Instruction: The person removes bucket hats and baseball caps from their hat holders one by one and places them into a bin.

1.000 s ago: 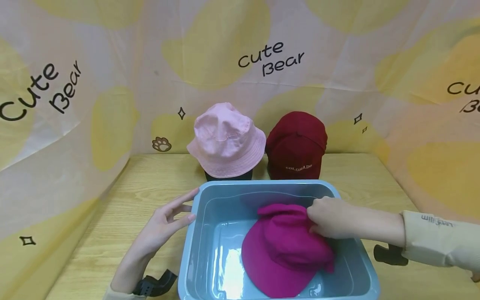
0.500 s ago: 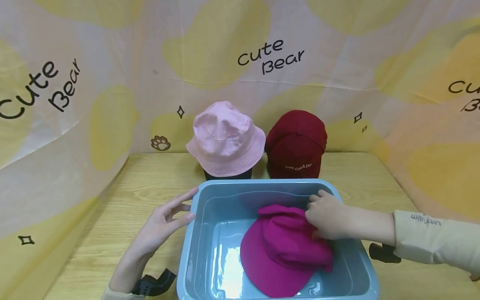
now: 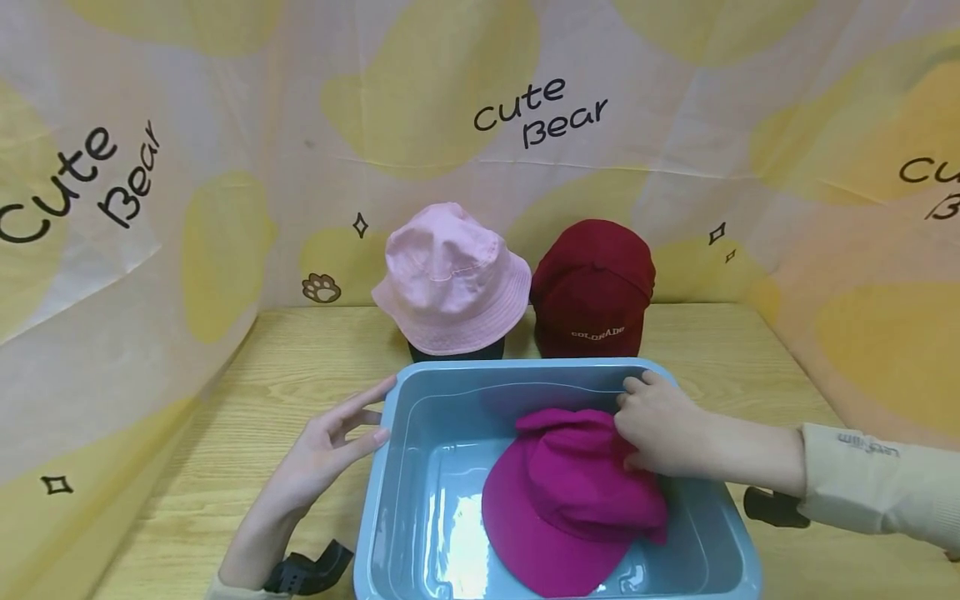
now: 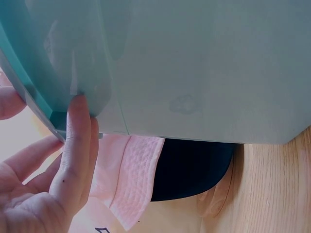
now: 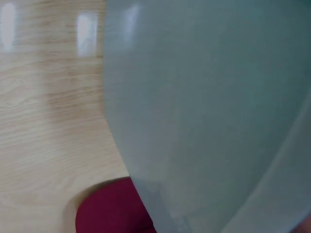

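A magenta cap (image 3: 570, 492) lies in a light blue plastic basin (image 3: 372, 508), its wide brim toward the near left. My left hand (image 3: 322, 450) touches the basin's left rim near the far corner, fingers mostly straight. In the left wrist view, fingertips (image 4: 79, 109) rest on the basin's outer wall. Over the right rim reaches my right hand (image 3: 663, 425), its fingers bent beside and above the cap's far right part. I cannot tell whether they pinch the cap. The right wrist view shows mostly the basin's outer wall (image 5: 194, 107).
Behind the basin, a pale pink bucket hat (image 3: 453, 283) sits on a black stand (image 3: 457, 350). Right of it stands a dark red cap (image 3: 596, 283) with white lettering. A printed cloth (image 3: 420, 100) backs the wooden table (image 3: 300, 350).
The right hand shifts slightly and its fingertips rise toward the basin's far right corner, where the hand looked more fisted before. Left hand, cap and basin stay nearly in place.
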Demonstrator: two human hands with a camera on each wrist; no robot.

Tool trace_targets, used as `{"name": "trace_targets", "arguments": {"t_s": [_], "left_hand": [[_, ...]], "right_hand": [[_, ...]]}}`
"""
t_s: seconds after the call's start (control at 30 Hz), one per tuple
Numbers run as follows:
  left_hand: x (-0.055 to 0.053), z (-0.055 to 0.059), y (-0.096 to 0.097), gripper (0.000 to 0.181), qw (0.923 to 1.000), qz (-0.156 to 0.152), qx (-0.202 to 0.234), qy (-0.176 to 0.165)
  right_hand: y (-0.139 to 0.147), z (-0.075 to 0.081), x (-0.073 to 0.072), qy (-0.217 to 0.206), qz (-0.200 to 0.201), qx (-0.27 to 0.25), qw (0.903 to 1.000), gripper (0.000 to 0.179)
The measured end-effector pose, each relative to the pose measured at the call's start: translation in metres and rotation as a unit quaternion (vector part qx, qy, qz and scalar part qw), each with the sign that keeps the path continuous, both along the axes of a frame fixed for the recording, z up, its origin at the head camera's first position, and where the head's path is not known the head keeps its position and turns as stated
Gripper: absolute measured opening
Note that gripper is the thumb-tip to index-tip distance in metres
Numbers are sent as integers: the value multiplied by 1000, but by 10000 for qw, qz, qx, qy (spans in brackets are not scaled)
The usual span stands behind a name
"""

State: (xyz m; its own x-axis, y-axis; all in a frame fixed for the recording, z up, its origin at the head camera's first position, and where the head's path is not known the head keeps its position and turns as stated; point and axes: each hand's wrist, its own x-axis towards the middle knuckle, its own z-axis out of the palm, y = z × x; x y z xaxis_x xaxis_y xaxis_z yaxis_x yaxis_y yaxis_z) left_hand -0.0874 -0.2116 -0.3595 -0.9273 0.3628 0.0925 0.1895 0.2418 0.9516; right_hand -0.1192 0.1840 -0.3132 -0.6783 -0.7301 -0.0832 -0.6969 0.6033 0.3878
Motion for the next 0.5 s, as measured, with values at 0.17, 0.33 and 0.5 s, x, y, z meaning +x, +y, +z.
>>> {"name": "trace_targets", "arguments": {"t_s": [0.17,0.33,0.5], "left_hand": [[0,0,0,55,10000,7,0,-20],[-1,0,-1,55,10000,18,4,-20],[-2,-1,-1,55,10000,43,-42,-39]], "right_hand": [[2,4,0,17,-8,-460,9989,41],[3,10,-1,-284,-158,-687,9971,35],[3,20,-3,-609,-175,-995,9930,33]]}}
